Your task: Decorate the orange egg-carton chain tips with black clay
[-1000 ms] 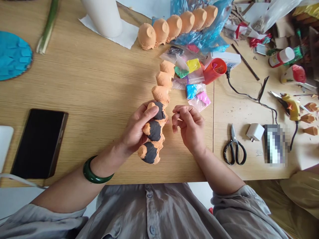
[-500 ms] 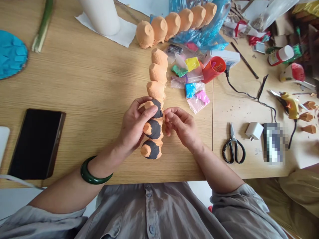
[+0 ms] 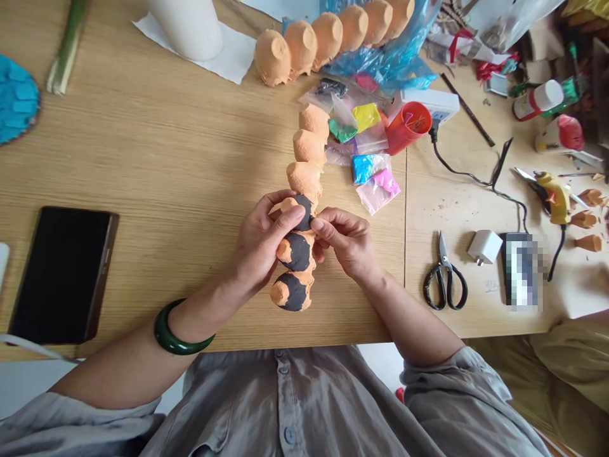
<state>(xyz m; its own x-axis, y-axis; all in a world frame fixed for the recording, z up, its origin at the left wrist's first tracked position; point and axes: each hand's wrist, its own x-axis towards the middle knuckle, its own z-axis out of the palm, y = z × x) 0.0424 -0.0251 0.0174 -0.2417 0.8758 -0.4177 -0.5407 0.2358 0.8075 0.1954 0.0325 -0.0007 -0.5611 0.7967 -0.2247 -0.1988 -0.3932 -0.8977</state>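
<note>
While left hand (image 3: 261, 241) grips orange strip (image 3: 307, 178), right hand (image 3: 349, 244) meets its edge

Held above the worktop (image 3: 166, 146), the strip has black patches (image 3: 299, 252) on its three nearest bumps. The left fingers clasp the third bump; the right fingers curl at its right edge, though whether they pinch it cannot be told. Beyond lie clay packets (image 3: 365, 117) and another orange row (image 3: 328, 38); scissors (image 3: 445, 279) rest rightward.

Orange strip (image 3: 305, 176), held, humps (image 3: 299, 252) leftward (nearest three partly black).
</note>
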